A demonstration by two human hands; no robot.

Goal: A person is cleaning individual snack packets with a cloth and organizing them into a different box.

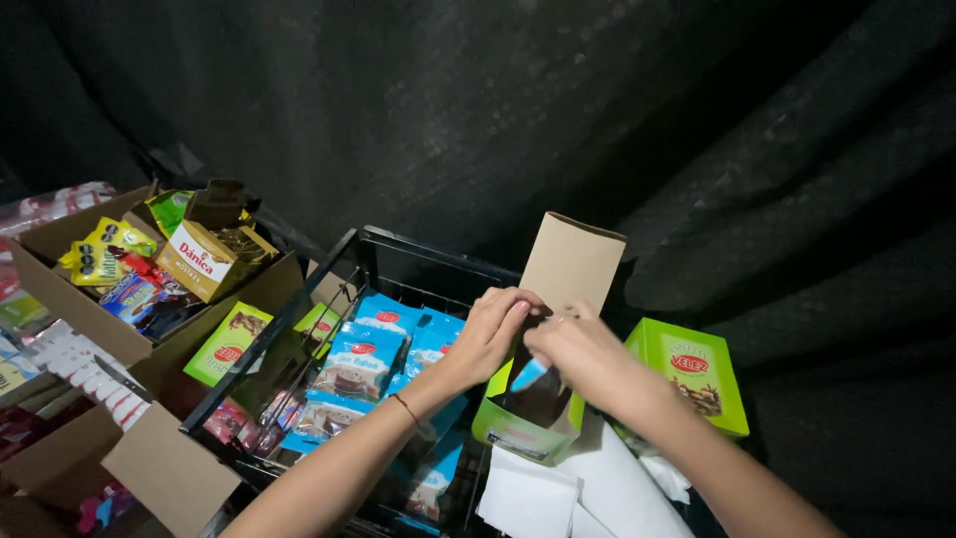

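A black wire basket holds blue snack packets. Left of the basket stands a cardboard box with a yellow carton and yellow sachets inside. Right of the basket lies a closed green carton; white paper sheets lie at its near right corner
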